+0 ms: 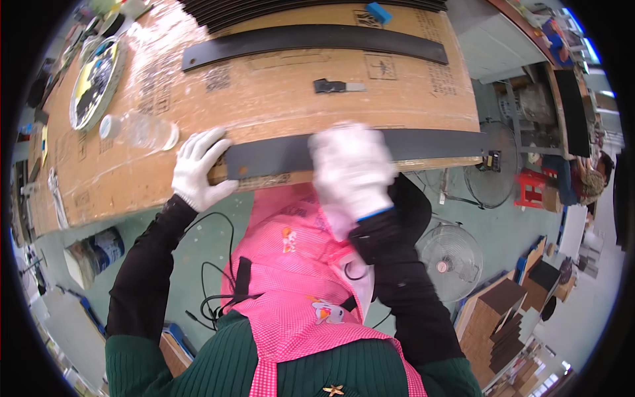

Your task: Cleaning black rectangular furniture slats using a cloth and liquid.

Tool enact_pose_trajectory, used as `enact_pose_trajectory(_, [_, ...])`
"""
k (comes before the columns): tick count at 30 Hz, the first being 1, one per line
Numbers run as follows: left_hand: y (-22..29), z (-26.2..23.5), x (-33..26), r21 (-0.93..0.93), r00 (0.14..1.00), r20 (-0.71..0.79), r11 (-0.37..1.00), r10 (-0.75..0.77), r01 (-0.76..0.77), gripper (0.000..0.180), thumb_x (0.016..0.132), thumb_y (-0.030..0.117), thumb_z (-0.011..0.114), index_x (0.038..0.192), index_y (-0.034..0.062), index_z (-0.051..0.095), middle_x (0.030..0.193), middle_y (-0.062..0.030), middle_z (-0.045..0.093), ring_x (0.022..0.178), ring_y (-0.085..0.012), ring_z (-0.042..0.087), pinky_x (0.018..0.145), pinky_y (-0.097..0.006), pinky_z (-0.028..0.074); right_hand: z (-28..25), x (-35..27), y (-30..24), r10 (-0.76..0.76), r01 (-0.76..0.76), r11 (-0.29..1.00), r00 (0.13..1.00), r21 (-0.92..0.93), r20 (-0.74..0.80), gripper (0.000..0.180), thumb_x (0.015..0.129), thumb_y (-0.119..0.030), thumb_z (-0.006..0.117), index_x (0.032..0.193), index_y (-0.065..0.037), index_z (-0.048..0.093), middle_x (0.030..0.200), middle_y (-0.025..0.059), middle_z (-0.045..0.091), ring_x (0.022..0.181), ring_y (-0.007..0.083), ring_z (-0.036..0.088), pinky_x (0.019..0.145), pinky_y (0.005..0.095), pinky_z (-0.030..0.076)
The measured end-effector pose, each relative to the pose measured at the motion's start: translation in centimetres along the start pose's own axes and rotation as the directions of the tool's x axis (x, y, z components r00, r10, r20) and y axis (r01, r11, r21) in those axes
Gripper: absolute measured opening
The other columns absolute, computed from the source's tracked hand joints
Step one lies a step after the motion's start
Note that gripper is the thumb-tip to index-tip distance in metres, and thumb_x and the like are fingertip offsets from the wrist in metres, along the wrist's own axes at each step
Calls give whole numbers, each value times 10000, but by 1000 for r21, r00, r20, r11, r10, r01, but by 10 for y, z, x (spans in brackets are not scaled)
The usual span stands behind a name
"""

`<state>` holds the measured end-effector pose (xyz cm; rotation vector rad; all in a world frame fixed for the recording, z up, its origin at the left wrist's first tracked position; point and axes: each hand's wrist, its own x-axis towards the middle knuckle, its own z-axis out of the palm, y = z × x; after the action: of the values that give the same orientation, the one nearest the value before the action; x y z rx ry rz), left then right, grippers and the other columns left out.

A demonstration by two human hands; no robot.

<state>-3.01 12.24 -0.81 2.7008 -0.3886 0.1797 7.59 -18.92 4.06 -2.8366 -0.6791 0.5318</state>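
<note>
A long dark grey strip [436, 143] lies along the near edge of the cardboard-covered table [264, 99]. My left hand [198, 169], in a white glove, is at the strip's left end. Its thumb and fingers are spread to either side of that end. My right hand [354, 165], also gloved in white, is over the middle of the strip and smeared by motion. Its fingers and anything in them cannot be made out. Farther back lie a black-handled blade tool [337, 86] and a second dark strip [317, 38].
A stack of dark strips [278, 10] and a blue block [378, 13] sit at the far side. Toward the left are a clear plastic bottle [140, 131] and an oval basket [116, 76] of small items. A fan [456, 255] stands on the floor at right.
</note>
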Motion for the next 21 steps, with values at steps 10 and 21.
enact_pose_trajectory(10, [9,3,12,23,1000,4,1000,7,-7,737,649,305,821,1324,60,651,1482,-176,585,1390,-413,519,1204,-562,363,-10,-22,223,590,-764,629,589,-143,-552,306,1016,-387,567,1065,-125,717,1039,164,690,975,334,687,796,496,573])
enact_pose_trajectory(21, [5,1,1,102,999,15,994,-34,32,711,655,294,793,1300,32,647,1461,-214,593,1374,-448,529,1211,-584,356,-12,-13,190,372,-435,900,727,33,-577,250,952,-360,643,864,-143,731,913,104,705,872,310,698,698,507,573])
